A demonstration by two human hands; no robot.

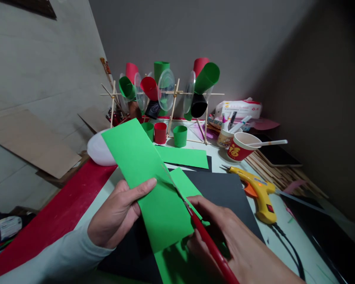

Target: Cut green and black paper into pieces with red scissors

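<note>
My left hand (122, 209) grips a bright green paper strip (136, 165) by its left edge, thumb on top and fingers underneath. In my right hand (221, 228) is a pair of red-handled scissors (205, 238), with the blades at the right edge of the green paper. A narrower green piece (185, 181) lies just beyond the blades, near my right fingers. Below the hands is black paper (221, 189), with more green paper (168, 264) on it. Another green strip (186, 156) lies farther back. My right fingers are partly hidden by the scissors and paper.
Behind stands a stick frame (174, 102) bearing clear discs and coloured paper cups. Small red (160, 133) and green cups (180, 136) sit before it. At right are a yellow glue gun (262, 193), a paper cup (241, 150), a pen cup (225, 138) and wooden sticks (279, 177).
</note>
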